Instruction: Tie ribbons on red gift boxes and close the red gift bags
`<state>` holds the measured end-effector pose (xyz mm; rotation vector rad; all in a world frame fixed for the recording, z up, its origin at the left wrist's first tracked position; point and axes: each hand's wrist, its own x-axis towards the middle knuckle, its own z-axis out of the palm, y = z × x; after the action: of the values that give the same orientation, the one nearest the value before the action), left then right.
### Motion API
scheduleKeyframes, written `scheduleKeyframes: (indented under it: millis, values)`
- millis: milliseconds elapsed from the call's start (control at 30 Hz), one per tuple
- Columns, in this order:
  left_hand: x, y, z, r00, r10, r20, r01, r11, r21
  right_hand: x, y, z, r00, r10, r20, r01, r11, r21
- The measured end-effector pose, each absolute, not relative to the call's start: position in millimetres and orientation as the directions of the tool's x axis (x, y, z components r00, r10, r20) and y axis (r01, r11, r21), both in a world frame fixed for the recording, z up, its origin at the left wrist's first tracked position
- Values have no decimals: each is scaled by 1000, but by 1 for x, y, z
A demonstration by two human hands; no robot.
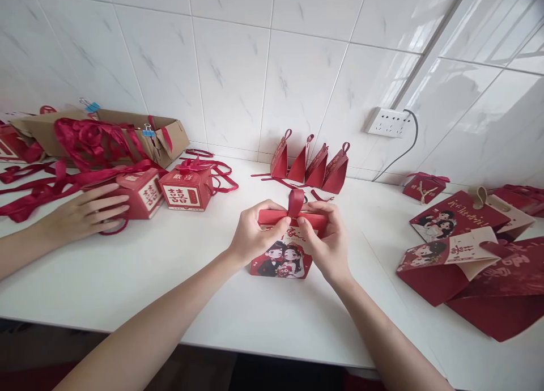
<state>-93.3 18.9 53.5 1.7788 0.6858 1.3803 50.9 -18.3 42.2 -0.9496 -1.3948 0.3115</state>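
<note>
A red gift box [280, 260] with a cartoon couple on its front stands upright on the white table before me. My left hand [258, 232] grips its top edge from the left, thumb pressed near the middle. From the other side my right hand [325, 238] grips the same edge, its thumb close to the left one. Between the thumbs rises a red strap loop [296, 201] at the top of the box. The fingers behind the box are partly hidden.
Several small red wedge-shaped boxes [335, 173] line the tiled wall. At left, another person's hand [96, 209] rests on a red box [142, 192], beside a second box [187, 190] and a cardboard carton [170, 133] with ribbons. More gift boxes [437, 272] lie at right, below a power socket [387, 123].
</note>
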Motion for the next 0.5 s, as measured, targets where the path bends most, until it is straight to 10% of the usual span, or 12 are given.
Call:
scheduleKeyframes:
  millis: [500]
  values:
    - [-94, 21, 53, 292, 811, 507, 7, -532, 847, 49, -21, 46, 169, 782, 600, 200, 569, -798]
